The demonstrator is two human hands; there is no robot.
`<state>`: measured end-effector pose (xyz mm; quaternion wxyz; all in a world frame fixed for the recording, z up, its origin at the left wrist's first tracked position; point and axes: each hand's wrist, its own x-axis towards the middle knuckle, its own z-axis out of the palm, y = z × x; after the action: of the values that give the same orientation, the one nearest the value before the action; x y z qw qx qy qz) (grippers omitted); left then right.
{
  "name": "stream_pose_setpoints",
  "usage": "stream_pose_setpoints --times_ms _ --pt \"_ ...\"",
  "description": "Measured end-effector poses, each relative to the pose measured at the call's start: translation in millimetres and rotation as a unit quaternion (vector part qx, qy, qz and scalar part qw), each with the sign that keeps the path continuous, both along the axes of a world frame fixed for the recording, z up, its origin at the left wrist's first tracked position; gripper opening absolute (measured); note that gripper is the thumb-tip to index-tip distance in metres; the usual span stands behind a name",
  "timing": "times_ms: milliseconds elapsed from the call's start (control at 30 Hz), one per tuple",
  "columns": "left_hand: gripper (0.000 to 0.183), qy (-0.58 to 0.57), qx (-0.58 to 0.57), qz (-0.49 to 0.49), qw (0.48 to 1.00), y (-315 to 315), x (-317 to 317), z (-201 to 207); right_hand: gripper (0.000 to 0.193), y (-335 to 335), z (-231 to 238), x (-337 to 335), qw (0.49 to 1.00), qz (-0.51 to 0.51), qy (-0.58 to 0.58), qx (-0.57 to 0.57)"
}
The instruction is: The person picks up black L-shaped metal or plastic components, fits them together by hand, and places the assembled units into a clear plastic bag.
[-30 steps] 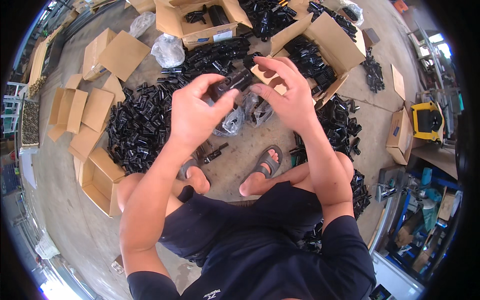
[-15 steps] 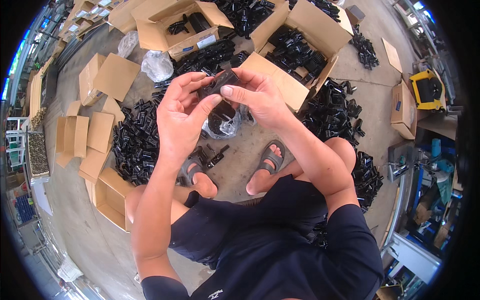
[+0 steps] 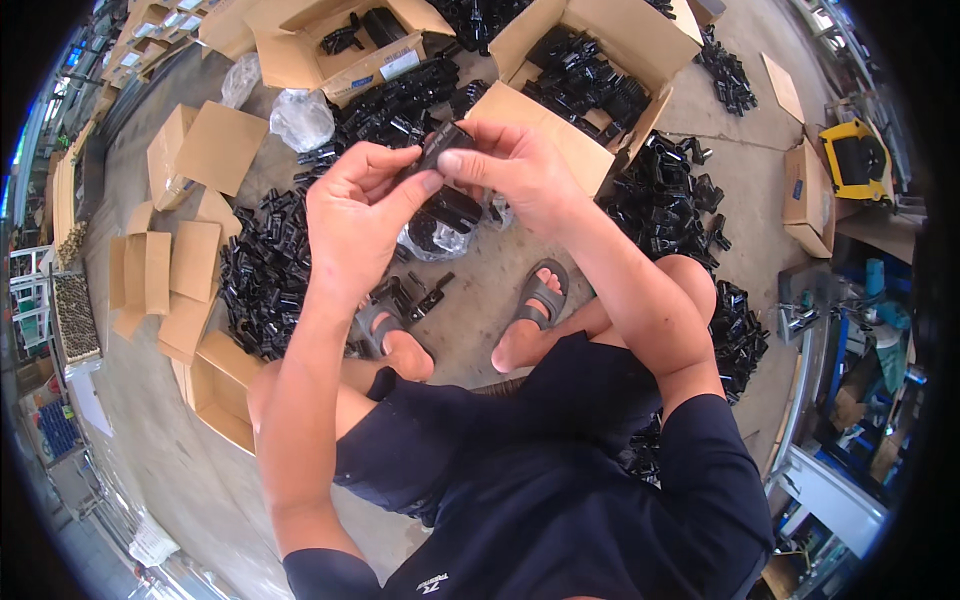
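Note:
Between my two hands is a glossy black part (image 3: 446,146), short and blocky, tilted up to the right. My left hand (image 3: 352,215) pinches its lower left side with thumb and fingers. The right hand (image 3: 530,180) grips its right side, thumb pressed on the near face. Fingers cover much of the part, so its full shape is hidden. Just beneath the hands, a clear plastic bag (image 3: 440,245) with black parts in it lies on the floor. A few loose black parts (image 3: 425,297) are by my left foot.
Heaps of black parts lie to the left (image 3: 265,275) and right (image 3: 665,200). Beyond my hands stand an open carton (image 3: 640,35) of parts and another open carton (image 3: 285,60). Empty cartons (image 3: 215,390) are at the left. A yellow-framed object (image 3: 855,160) stands far right.
The black part has turned in my fingers and now shows a longer, smoother face. Both hands stay on it, and the view has shifted slightly.

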<state>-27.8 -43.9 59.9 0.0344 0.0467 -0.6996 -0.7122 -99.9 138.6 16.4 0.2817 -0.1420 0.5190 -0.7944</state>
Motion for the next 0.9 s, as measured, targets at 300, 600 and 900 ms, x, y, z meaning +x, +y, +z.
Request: stream_pose_setpoints --times_ms 300,600,900 --pt "0.02 -0.008 0.05 0.09 0.995 -23 1 1 0.033 10 -144 -76 0.923 -0.017 0.039 0.382" --pt "0.02 -0.036 0.056 0.125 0.99 -35 5 1 0.019 0 -330 -66 0.69 0.016 0.292 0.662" --pt "0.022 -0.057 0.069 0.159 0.983 -51 1 5 0.028 -25 -355 -59 0.58 0.117 0.329 0.736"
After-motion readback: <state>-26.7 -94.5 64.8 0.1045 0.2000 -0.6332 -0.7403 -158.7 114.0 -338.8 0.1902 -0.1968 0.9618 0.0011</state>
